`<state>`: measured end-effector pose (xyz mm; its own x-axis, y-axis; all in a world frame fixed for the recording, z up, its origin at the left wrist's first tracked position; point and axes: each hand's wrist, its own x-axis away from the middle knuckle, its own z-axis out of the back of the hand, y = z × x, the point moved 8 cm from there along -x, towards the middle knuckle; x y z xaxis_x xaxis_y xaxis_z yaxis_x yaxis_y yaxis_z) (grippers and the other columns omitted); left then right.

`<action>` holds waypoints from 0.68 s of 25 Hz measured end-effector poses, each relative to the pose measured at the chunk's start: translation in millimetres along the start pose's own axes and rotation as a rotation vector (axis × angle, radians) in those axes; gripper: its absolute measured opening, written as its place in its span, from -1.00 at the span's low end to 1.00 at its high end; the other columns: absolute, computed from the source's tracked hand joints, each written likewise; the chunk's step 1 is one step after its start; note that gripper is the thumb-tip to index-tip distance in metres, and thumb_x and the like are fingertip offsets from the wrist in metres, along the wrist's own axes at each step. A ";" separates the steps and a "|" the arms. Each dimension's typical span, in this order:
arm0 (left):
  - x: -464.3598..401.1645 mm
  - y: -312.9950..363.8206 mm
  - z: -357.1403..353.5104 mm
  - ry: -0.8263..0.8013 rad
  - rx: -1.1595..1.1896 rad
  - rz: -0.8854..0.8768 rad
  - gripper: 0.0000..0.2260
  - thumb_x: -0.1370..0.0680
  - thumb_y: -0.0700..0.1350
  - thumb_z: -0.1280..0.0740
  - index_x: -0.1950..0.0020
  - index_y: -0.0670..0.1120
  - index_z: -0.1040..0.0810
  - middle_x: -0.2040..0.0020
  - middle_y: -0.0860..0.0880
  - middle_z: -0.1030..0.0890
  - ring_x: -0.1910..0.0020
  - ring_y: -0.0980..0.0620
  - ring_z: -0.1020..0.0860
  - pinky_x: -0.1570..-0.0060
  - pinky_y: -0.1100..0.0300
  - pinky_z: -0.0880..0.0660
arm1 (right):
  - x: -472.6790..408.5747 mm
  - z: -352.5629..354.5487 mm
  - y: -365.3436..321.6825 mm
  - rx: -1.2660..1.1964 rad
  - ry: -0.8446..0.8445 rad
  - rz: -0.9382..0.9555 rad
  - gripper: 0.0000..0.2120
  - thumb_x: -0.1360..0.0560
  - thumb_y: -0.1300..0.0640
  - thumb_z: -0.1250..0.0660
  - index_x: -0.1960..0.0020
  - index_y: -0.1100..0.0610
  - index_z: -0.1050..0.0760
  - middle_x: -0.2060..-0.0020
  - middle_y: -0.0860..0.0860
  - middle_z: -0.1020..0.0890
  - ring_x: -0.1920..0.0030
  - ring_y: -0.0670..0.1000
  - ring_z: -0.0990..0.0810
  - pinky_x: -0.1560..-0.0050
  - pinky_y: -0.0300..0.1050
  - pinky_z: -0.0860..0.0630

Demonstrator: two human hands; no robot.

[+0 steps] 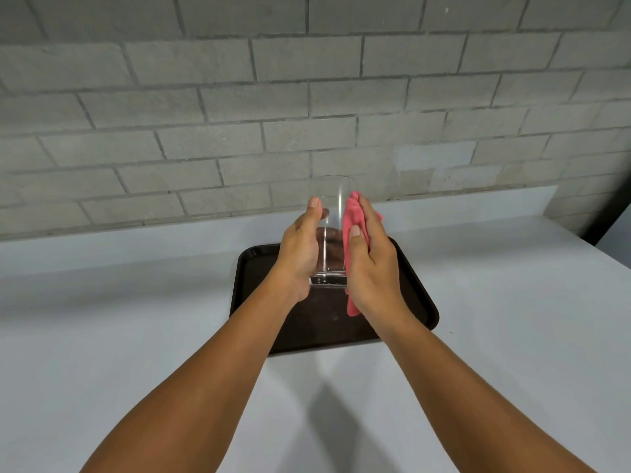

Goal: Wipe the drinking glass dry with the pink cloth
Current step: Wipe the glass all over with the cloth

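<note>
A tall clear drinking glass (331, 216) is held upright in the air above a dark tray. My left hand (298, 254) grips its left side, thumb on the near wall, fingers wrapped behind. My right hand (372, 264) presses the pink cloth (355, 227) flat against the glass's right side. The cloth runs from near the rim down past the base, and a corner hangs below my right palm. The glass looks empty.
A dark brown tray (252, 268) lies on the pale grey counter (136, 319) under my hands. A grey brick wall (239, 97) rises behind the counter's low back ledge. The counter's right end (580, 240) falls away at the far right.
</note>
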<state>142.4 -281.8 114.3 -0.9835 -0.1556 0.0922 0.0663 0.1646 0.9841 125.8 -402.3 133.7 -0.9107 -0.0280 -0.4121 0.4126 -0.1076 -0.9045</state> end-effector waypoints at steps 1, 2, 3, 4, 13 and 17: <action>1.2 -3.3 -0.5 -0.009 0.012 0.011 -0.47 -0.62 0.30 -0.13 -0.36 -0.05 -0.53 -0.21 -0.22 -0.68 -0.17 -0.19 -0.67 -0.20 -0.18 -0.58 | -5.2 2.8 2.4 -0.025 0.006 -0.028 -0.57 -0.68 0.06 -0.05 -0.53 -0.15 -0.19 -0.40 -0.26 -0.32 -0.30 -0.50 -0.23 -0.25 -0.52 -0.24; 2.2 -5.5 -1.1 -0.017 0.028 0.017 -0.48 -0.62 0.28 -0.14 -0.36 -0.06 -0.53 -0.10 -0.22 -0.72 -0.03 -0.17 -0.72 -0.02 -0.11 -0.66 | -11.2 7.3 3.4 -0.050 0.023 -0.056 -0.58 -0.68 0.07 -0.04 -0.53 -0.12 -0.19 -0.44 -0.21 -0.32 -0.37 -0.38 -0.26 -0.35 -0.38 -0.25; 2.0 -7.2 -2.7 -0.032 0.046 0.019 -0.48 -0.63 0.28 -0.14 -0.36 -0.07 -0.52 -0.01 -0.20 -0.73 0.09 -0.14 -0.73 0.14 -0.03 -0.67 | -15.4 11.1 3.2 -0.063 0.041 -0.072 -0.58 -0.69 0.07 -0.04 -0.53 -0.10 -0.20 -0.46 -0.18 -0.32 -0.41 -0.28 -0.26 -0.39 -0.29 -0.25; 0.9 -7.9 -3.4 -0.047 0.057 0.011 -0.48 -0.63 0.28 -0.14 -0.36 -0.07 -0.52 0.02 -0.20 -0.73 0.15 -0.12 -0.73 0.23 0.02 -0.66 | -16.7 13.1 2.3 -0.068 0.055 -0.069 -0.58 -0.69 0.06 -0.04 -0.53 -0.09 -0.20 -0.47 -0.17 -0.32 -0.42 -0.25 -0.26 -0.38 -0.31 -0.25; -0.4 -1.3 -3.1 0.059 -0.020 -0.125 -0.71 -0.65 0.21 -0.17 -0.01 0.14 -0.63 0.29 0.03 -0.75 0.29 0.09 -0.73 0.38 0.24 -0.61 | -12.6 10.5 2.1 -0.034 0.065 -0.020 -0.57 -0.67 0.04 -0.08 -0.53 -0.11 -0.20 -0.33 -0.33 -0.28 -0.11 -0.72 -0.12 -0.03 -0.70 -0.17; 5.3 3.9 -12.6 0.017 -0.127 -0.132 -0.53 -0.60 0.30 -0.20 -0.16 -0.07 -0.59 0.07 -0.04 -0.71 0.08 0.04 -0.71 0.15 0.17 -0.62 | -11.4 6.6 1.7 -0.025 0.051 -0.021 -0.57 -0.66 -0.01 -0.08 -0.53 -0.15 -0.18 -0.33 -0.35 -0.28 -0.12 -0.69 -0.16 -0.03 -0.68 -0.21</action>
<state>139.5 -294.2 120.5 -0.9821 -0.1845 -0.0379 -0.0418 0.0172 0.9990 136.8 -408.7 137.6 -0.9172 0.0252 -0.3977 0.3945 -0.0826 -0.9152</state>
